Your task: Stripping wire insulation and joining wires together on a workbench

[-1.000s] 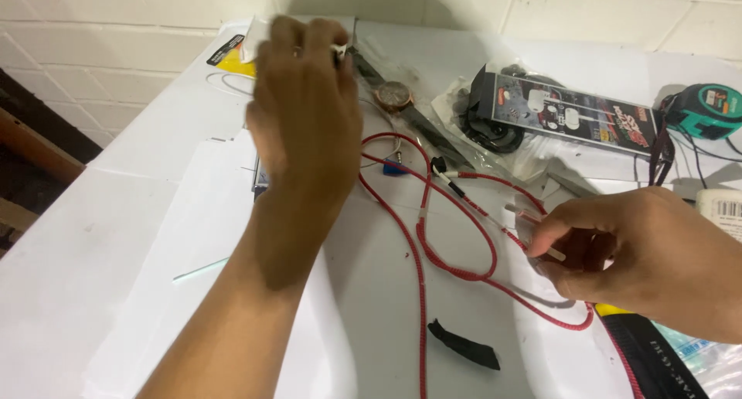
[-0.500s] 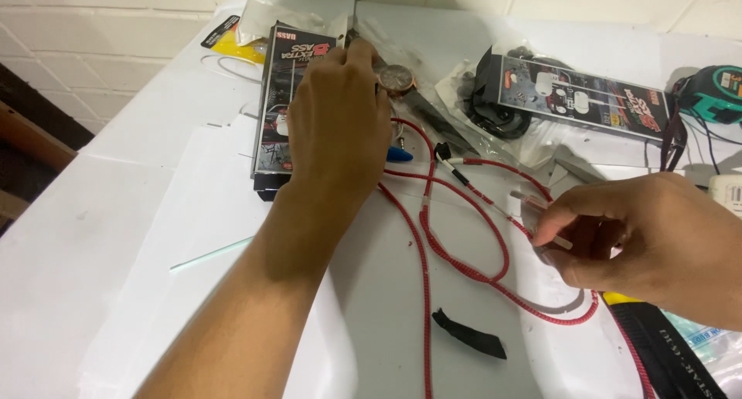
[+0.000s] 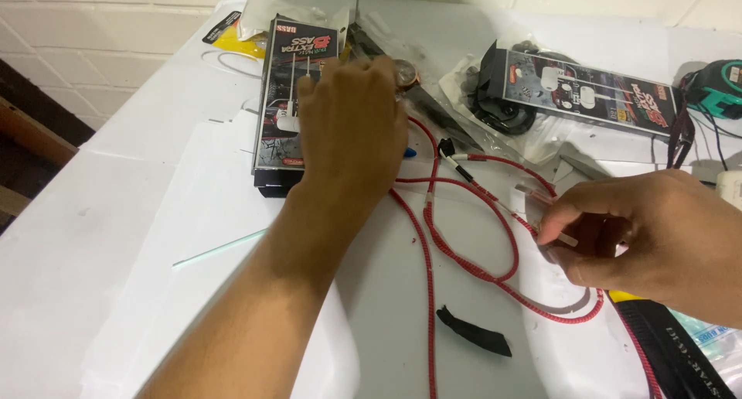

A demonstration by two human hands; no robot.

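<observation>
we are in the middle of handling the red braided cable (image 3: 464, 264), which lies looped across the white bench (image 3: 116, 213), its long strand running toward the near edge and its loops spreading to the right. our right hand (image 3: 649, 237), on the right and near, has its fingers (image 3: 568, 221) pinched on a thin pale end piece of the cable, so it is grasping that end just above the loop. our left hand (image 3: 352, 128) reaches farther away, palm down, over the edge of a dark packaged box (image 3: 290, 97) that lies flat to the far left; its fingers are curled and hidden from us, so we cannot tell whether they grip anything. just past that hand a small round metal-rimmed object (image 3: 406, 73) and a blue bit (image 3: 410, 151) peep out.

we judge the step to be sorting the cable's ends while the left hand fetches or steadies something by the box. the next move seems to call for keeping the pinched end steady and lifting clear of the loops, so that the black connector (image 3: 447, 148) in the middle does not snag.

a black strip (image 3: 473, 333) lies near us, a second dark package (image 3: 587, 90) far right, a green tape measure (image 3: 715, 90) beyond it, and a pale straw (image 3: 220, 248) to the left.
</observation>
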